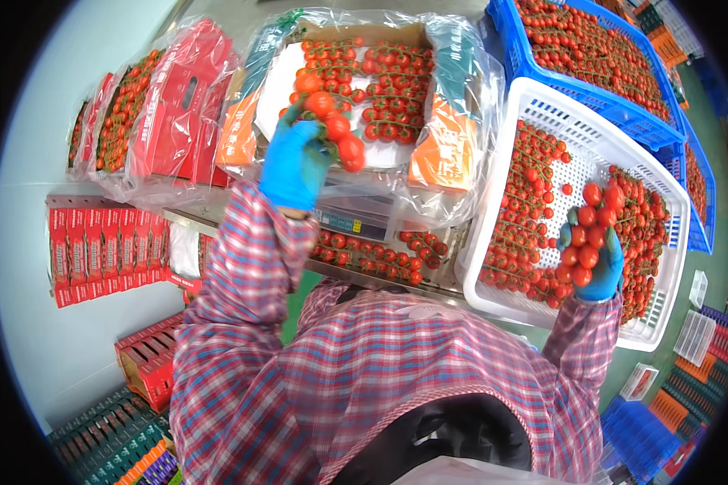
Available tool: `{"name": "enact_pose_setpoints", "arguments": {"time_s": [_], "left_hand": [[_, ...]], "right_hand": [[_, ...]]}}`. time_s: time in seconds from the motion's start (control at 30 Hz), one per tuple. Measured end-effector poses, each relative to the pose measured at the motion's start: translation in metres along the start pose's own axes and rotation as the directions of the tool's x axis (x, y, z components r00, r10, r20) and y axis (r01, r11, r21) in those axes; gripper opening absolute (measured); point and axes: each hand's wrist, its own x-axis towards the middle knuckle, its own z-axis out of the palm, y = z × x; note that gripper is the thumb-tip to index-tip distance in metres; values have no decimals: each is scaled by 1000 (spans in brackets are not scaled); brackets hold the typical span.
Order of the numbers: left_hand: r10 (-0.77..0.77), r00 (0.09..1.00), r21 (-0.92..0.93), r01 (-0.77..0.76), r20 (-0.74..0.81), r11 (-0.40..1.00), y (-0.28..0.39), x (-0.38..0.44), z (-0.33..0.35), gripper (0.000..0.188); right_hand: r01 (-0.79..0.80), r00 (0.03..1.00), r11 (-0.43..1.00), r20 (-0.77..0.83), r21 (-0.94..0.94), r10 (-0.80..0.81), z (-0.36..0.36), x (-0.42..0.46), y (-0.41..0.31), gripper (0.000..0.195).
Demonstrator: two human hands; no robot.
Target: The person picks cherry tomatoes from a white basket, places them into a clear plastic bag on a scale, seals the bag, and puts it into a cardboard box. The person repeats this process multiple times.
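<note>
My left hand [297, 160], in a blue glove, grips a truss of cherry tomatoes [338, 126] above an orange and green carton [440, 160]. A clear plastic liner [376, 188] folds over the carton's sides. Inside, two columns of tomato trusses [397, 91] lie on white paper. Over on the right, my gloved right hand [600, 267] holds another tomato truss [585, 233] above a white perforated crate [582, 100]. More trusses lie in that crate along its left and right sides, with a few loose tomatoes between them.
Under the carton is a scale [352, 221]. Short trusses [376, 254] lie along the table's front edge. Blue crates [594, 79] full of tomatoes stand at the back right. Red cartons [179, 115] in plastic stand left; folded red boxes [106, 251] rest below them.
</note>
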Motion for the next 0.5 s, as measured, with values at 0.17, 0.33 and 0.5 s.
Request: {"name": "enact_pose_setpoints", "arguments": {"time_s": [0.17, 0.33, 0.5], "left_hand": [[-168, 948, 366, 263, -271, 893, 46, -20, -40, 36], [-52, 963, 964, -263, 265, 36, 71, -10, -26, 32], [-357, 802, 744, -586, 478, -321, 40, 45, -52, 34]], "right_hand": [[-20, 993, 981, 107, -192, 41, 58, 71, 12, 60], [-139, 934, 948, 280, -287, 222, 133, 141, 51, 59], [116, 925, 770, 351, -628, 146, 178, 196, 118, 62]]}}
